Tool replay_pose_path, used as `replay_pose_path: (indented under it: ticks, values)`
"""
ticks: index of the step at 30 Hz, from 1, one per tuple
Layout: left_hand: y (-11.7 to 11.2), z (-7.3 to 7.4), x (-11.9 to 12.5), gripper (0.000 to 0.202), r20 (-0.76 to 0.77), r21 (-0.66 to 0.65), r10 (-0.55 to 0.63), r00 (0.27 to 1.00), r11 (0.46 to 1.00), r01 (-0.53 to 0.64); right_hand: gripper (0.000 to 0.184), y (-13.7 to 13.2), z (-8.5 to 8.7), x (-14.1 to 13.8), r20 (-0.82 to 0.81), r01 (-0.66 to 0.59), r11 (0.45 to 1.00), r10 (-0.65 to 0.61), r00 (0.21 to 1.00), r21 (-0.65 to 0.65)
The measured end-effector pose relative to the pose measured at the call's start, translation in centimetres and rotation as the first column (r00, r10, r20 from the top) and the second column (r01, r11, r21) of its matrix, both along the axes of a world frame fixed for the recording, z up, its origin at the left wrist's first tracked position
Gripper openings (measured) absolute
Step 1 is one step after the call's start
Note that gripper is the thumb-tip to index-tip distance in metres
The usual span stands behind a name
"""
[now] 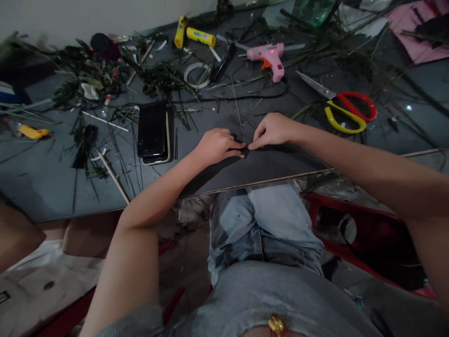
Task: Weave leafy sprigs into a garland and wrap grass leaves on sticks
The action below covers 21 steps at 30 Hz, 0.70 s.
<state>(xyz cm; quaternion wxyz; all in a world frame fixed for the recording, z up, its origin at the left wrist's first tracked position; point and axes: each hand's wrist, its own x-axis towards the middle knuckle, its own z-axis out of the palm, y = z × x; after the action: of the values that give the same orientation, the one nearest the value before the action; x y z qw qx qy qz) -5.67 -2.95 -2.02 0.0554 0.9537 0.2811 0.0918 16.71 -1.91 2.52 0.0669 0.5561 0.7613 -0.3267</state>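
Close to the table's front edge, my left hand [220, 144] pinches a small dark green piece [244, 150], perhaps a bit of leaf, between thumb and fingers. A thin pale strand [237, 107] rises from that spot toward the back of the table. From the other side, my right hand [271, 131] meets it with thumb and forefinger closed at the strand's lower end. Whatever lies between those right fingertips is too small to make out. Two stacked phones [152, 131] lie left of my left hand.
Scissors [345, 110] with red and yellow handles lie at right. Behind my hands are a pink glue gun [268, 57] with its light on, a tape roll [197, 76], yellow glue tubes [199, 36] and heaped green leaves [157, 79]. Another person's arm [17, 234] is at left.
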Motion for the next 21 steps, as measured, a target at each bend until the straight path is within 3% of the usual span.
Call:
replay_pose_path:
  ticks: [9,15,21]
  values:
    - [0.1,0.0,-0.1,0.037,0.014,-0.011,-0.009,1.0,1.0,0.009,0.028,0.5,0.1,-0.3,0.019,-0.05,0.998,0.05,0.999,0.029]
    - [0.0,0.2,0.0,0.038,0.019,-0.044,-0.013,1.0,0.999,0.014,0.022,0.1,0.4,-0.6,0.045,0.009,1.0,-0.009,0.999,0.002]
    - [0.0,0.1,-0.1,0.036,0.025,-0.021,-0.012,1.0,1.0,0.012,0.018,-0.1,1.0,-1.2,0.11,-0.015,1.0,0.013,0.994,0.015]
